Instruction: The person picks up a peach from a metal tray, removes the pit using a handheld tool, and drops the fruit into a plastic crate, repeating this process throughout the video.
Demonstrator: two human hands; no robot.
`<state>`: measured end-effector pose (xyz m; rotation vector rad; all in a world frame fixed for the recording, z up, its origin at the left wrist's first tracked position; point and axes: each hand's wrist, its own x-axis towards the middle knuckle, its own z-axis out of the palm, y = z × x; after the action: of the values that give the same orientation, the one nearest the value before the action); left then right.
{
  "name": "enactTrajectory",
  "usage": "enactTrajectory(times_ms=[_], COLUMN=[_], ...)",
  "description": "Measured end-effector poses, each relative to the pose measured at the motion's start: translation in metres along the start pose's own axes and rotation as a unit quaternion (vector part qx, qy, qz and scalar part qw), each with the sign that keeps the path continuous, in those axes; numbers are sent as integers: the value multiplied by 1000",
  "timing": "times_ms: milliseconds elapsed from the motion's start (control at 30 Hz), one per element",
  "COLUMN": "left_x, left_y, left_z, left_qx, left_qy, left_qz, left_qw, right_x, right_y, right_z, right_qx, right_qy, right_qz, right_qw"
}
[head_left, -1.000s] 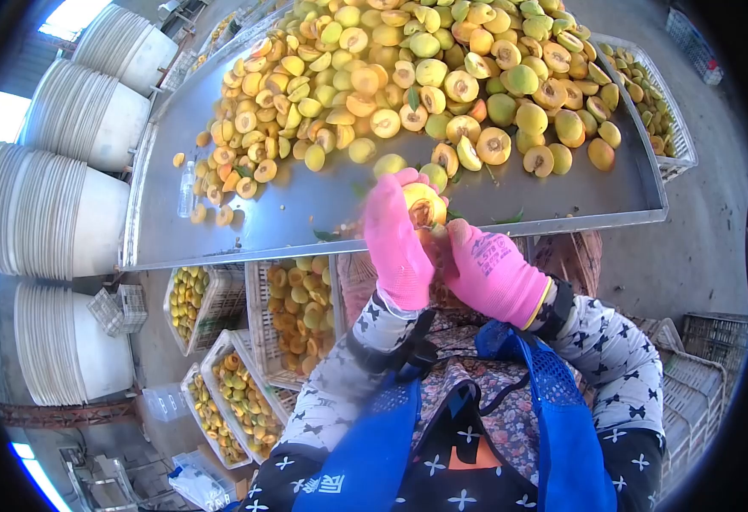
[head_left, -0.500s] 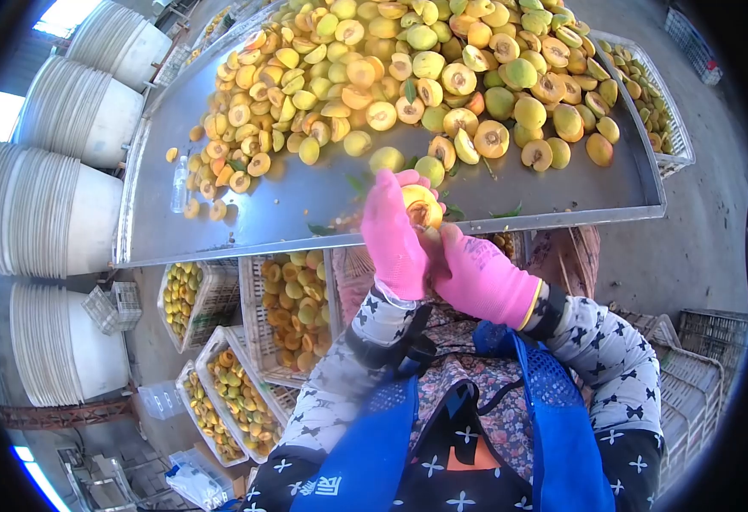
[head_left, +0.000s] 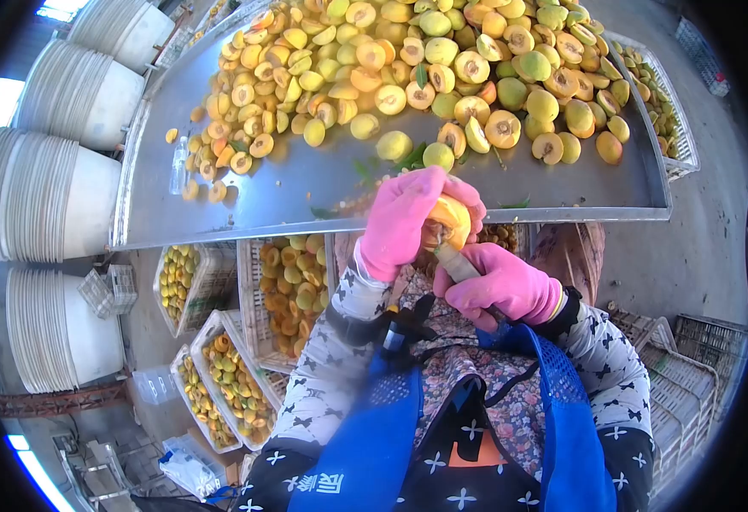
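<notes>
My left hand (head_left: 406,215), in a pink glove, is closed around a halved yellow peach (head_left: 452,218), its cut face turned toward me. My right hand (head_left: 511,286), gloved the same way, grips a short hand tool (head_left: 457,263) with a pale grey, wrapped-looking shaft. The tool's upper end meets the peach's pit area; its exact tip is hidden. Both hands are in front of the near edge of a metal table (head_left: 263,209). Many peach halves (head_left: 387,98) and whole-looking peaches (head_left: 394,145) are heaped on it beyond my hands.
Crates of peaches (head_left: 293,282) stand below the table on the left, with more crates (head_left: 229,375) nearer me. Another peach crate (head_left: 686,154) is beyond the right table edge. Stacked white tubs (head_left: 88,200) line the left. A plastic bottle (head_left: 178,166) stands or lies on the table.
Both hands have come slightly toward me and to the right. The left has turned over the peach, and the tool in the right hand now shows more plainly.
</notes>
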<state>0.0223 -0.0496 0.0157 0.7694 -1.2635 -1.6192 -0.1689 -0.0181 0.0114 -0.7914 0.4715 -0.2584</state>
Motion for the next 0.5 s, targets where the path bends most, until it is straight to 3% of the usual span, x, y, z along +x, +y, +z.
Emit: enactTrajectory(times_ms=[67, 133, 167, 233, 300, 333, 367, 433, 467, 500], left_x=[-8, -29, -45, -102, -150, -158, -165, -133, -91, -62], left_y=[-4, 5, 12, 30, 56, 50, 39, 45, 47, 35], left_z=[-1, -12, -22, -74, -112, -132, -154, -141, -108, -104], left_qx=[14, 77, 108, 265, 297, 501, 679, 677, 490, 425], left_qy=[-12, 120, 185, 197, 266, 253, 228, 292, 374, 340], left_qz=[14, -5, -15, -30, -125, -56, 14, 2, -78, -90], left_qw=[1000, 990, 977, 944, 909, 826, 697, 675, 783, 834], right_x=[0, -2, -4, -13, -24, -30, -32, -31, -29, -27], right_y=[10, 9, 10, 17, 37, 45, 45, 41, 38, 37], right_z=[-6, -7, -11, -22, -51, -61, -66, -71, -69, -64], right_qx=[-30, -107, -222, -440, -560, -616, -613, -609, -619, -615], right_qy=[-8, -17, -16, -7, 36, 52, 67, 105, 123, 139], right_qz=[7, 18, 8, -20, 12, 33, 30, 19, -29, -40], right_qw=[1000, 994, 975, 898, 827, 786, 787, 786, 775, 775])
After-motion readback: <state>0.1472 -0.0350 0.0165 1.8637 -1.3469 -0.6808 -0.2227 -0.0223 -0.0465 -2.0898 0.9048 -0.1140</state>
